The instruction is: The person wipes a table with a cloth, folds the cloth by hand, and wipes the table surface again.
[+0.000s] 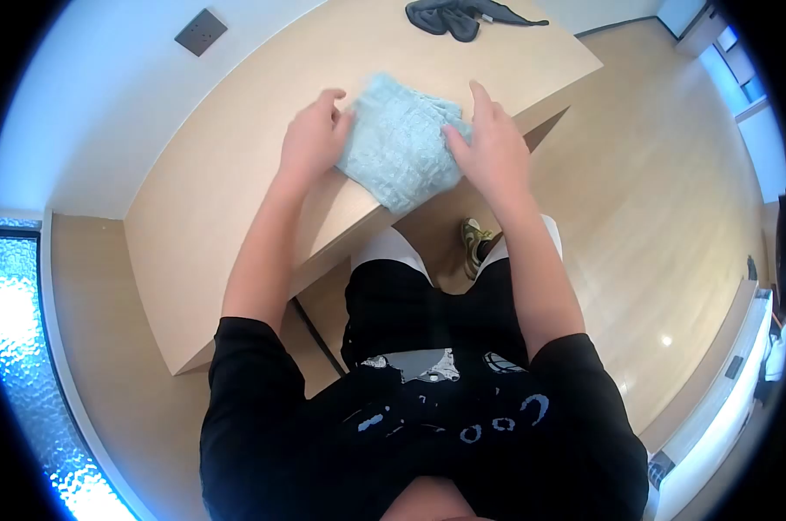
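A pale blue-green folded cloth (pixel 406 143) with a crinkled, patterned surface lies on the wooden table, its near corner reaching the front edge. At its left side is my left hand (pixel 315 135), fingers loosely bent and apart, with nothing seen in its grasp. My right hand (pixel 494 148) is at the cloth's right side. Its thumb lies against or just over the cloth edge, while the fingers stretch upward, spread from the thumb. Whether either hand presses on the fabric, I cannot tell.
A dark grey crumpled cloth item (pixel 466 16) lies at the table's far end. The light wooden table (pixel 210 226) runs along a white wall with a socket plate (pixel 201 32). My legs and a shoe (pixel 473 243) are below the front edge. Wooden floor (pixel 644 191) extends right.
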### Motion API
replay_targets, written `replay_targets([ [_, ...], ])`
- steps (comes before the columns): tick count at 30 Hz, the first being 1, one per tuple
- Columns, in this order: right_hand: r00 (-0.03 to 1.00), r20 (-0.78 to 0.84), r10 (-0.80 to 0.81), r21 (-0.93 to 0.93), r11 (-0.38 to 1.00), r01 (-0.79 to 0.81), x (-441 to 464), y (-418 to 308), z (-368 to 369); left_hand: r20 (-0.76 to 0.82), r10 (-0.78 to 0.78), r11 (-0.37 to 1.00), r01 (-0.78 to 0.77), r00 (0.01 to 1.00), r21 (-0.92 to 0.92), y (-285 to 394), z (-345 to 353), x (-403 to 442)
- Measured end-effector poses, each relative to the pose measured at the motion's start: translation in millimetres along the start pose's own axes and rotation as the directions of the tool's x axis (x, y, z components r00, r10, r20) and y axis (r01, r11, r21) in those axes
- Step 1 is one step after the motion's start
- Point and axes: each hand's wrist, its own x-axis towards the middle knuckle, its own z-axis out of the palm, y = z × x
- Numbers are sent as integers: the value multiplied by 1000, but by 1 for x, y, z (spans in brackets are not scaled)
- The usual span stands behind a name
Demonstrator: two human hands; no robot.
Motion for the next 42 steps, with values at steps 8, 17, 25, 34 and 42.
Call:
replay_targets([
  [8,952,-56,300,506,831,-232,-63,25,43,21,-21,993,24,1000,-115,-12,6,-6],
  [17,787,473,396,871,-77,-485,-67,4,38,-218,420,907,-407,881,103,-1,13,-11],
  [25,870,236,434,913,208,-352,-59,14,38,-53,710,699,-712,703,-67,63,18,4],
  [34,854,227,468,875,287,-389,-45,13,30,86,787,607,-742,610,-285,70,48,39],
  [42,773,340,535,883,101,-459,-42,1,32,131,741,662,-685,659,-304,60,54,45],
])
